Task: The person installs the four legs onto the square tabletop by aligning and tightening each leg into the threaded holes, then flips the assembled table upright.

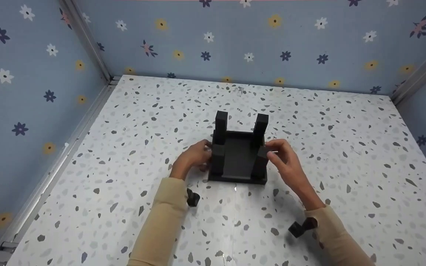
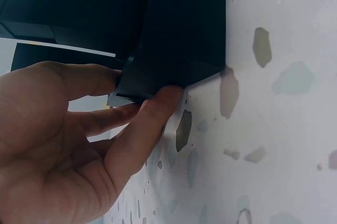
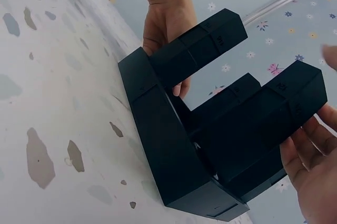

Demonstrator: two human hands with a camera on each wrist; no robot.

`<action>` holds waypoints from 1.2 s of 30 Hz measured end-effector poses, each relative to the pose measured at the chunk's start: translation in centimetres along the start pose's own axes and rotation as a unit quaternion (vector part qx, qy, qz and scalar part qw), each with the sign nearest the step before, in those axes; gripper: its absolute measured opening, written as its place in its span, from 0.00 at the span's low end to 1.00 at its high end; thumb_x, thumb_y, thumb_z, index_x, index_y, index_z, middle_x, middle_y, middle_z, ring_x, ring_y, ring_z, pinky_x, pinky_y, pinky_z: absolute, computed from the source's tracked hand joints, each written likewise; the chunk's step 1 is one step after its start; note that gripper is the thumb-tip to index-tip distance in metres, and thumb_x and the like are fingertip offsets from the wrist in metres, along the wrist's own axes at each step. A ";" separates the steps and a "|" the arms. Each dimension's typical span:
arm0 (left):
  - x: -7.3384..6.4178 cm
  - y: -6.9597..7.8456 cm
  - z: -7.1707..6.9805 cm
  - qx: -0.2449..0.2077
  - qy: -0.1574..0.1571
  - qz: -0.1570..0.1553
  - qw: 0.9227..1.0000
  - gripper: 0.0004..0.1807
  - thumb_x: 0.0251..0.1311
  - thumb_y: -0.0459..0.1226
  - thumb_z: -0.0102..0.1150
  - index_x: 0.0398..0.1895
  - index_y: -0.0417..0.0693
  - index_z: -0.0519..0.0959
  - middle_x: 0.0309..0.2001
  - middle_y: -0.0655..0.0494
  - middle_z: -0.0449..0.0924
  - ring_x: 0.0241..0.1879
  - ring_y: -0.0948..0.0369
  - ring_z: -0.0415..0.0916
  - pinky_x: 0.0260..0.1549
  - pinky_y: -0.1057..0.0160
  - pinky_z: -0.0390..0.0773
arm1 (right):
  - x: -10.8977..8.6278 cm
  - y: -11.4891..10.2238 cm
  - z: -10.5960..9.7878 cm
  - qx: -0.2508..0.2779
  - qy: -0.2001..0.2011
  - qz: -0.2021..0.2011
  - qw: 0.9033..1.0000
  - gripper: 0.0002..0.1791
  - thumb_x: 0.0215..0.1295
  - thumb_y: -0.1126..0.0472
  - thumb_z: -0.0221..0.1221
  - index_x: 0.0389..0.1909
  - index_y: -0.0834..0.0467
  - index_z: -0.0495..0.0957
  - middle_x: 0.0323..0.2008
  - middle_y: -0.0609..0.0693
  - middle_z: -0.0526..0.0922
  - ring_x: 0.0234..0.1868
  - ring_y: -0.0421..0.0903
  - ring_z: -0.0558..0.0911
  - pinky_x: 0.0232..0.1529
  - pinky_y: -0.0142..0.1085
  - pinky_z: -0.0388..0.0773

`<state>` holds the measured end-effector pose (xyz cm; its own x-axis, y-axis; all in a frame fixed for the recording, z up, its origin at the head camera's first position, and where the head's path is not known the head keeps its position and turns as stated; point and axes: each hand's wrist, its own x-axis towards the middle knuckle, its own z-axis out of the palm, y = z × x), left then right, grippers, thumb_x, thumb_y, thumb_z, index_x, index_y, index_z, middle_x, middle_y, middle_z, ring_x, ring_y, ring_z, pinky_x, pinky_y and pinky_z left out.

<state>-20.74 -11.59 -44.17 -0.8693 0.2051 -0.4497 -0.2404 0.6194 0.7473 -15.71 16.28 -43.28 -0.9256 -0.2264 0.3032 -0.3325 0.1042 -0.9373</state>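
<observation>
A black square base (image 1: 237, 180) with a raised rim lies on the tabletop, a thick black post (image 1: 260, 164) standing up at each corner. On its left side my left hand (image 1: 195, 153) pinches the base's edge; the left wrist view shows the thumb (image 2: 158, 108) low at the corner and the index finger on the rim. My right hand (image 1: 288, 162) is at the front right post. In the right wrist view its fingertips (image 3: 295, 155) touch that post's side, while the thumb (image 3: 330, 55) stands apart from the post's top.
The white speckled tabletop (image 1: 346, 155) spreads around the base. Blue flowered panels (image 1: 235, 40) rise behind and at both sides, with metal rails (image 1: 87, 40) at the corners. A small black device (image 1: 192, 198) sits at the left wrist, another (image 1: 297, 229) at the right.
</observation>
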 end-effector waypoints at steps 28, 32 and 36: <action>0.2 0.0 0.0 0.006 -0.004 -0.011 1.000 0.22 0.66 0.39 0.48 0.63 0.47 0.65 0.42 0.47 0.79 0.36 0.57 0.76 0.31 0.62 0.79 | 0.3 0.0 -0.3 0.114 -0.041 0.045 0.992 0.16 0.67 0.70 0.52 0.53 0.72 0.68 0.47 0.51 0.78 0.49 0.43 0.77 0.49 0.32 0.74; 0.2 0.0 0.0 0.011 -0.002 -0.010 1.000 0.22 0.66 0.39 0.48 0.63 0.47 0.66 0.42 0.47 0.80 0.35 0.57 0.77 0.30 0.63 0.79 | 0.3 -0.1 -0.2 0.098 -0.022 0.060 0.993 0.15 0.65 0.70 0.55 0.50 0.70 0.69 0.45 0.51 0.76 0.45 0.42 0.75 0.46 0.31 0.73; 0.2 -0.1 0.0 0.008 -0.002 -0.010 1.000 0.22 0.67 0.40 0.48 0.62 0.47 0.66 0.41 0.47 0.80 0.35 0.57 0.77 0.30 0.64 0.79 | 0.2 0.0 -0.2 0.093 -0.016 0.061 0.994 0.14 0.63 0.70 0.57 0.48 0.69 0.68 0.44 0.52 0.75 0.42 0.42 0.75 0.44 0.31 0.74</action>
<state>-20.93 -11.60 -44.30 -0.8628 0.1961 -0.4660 -0.2504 0.6350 0.7308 -15.92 16.40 -43.22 -0.9497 -0.2536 0.1835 -0.1769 -0.0486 -0.9830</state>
